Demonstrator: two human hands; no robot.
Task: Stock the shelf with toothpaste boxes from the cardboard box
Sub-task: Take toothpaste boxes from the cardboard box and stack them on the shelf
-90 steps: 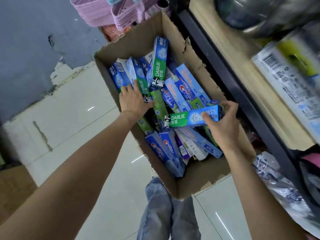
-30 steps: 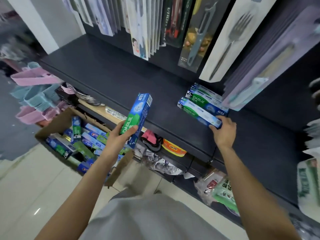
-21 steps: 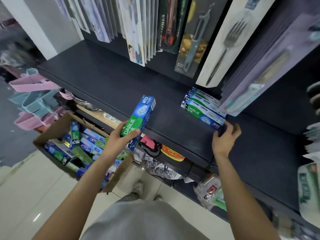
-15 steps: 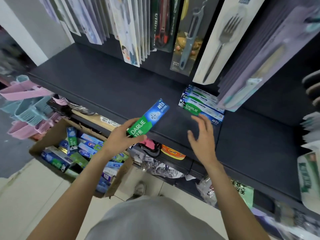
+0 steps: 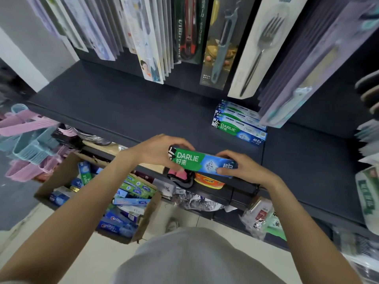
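A green and blue Darlie toothpaste box [image 5: 202,162] lies level over the front edge of the dark shelf [image 5: 127,111]. My left hand [image 5: 155,150] grips its left end and my right hand [image 5: 244,168] grips its right end. A small stack of Darlie boxes [image 5: 239,124] sits farther back on the shelf, to the right. The open cardboard box [image 5: 61,171] stands on the floor at lower left, holding several more toothpaste boxes [image 5: 119,222].
Carded kitchen tools, among them a fork [image 5: 260,50] and a peeler [image 5: 222,44], hang above the shelf's back. Pink and blue plastic baskets [image 5: 26,138] stand at left. Packaged goods [image 5: 264,218] crowd the lower shelf, and a packet [image 5: 369,193] sits at far right.
The view rose from the cardboard box to the shelf. My right hand set one box on the stack, then came back to take the right end of the box held by my left hand.
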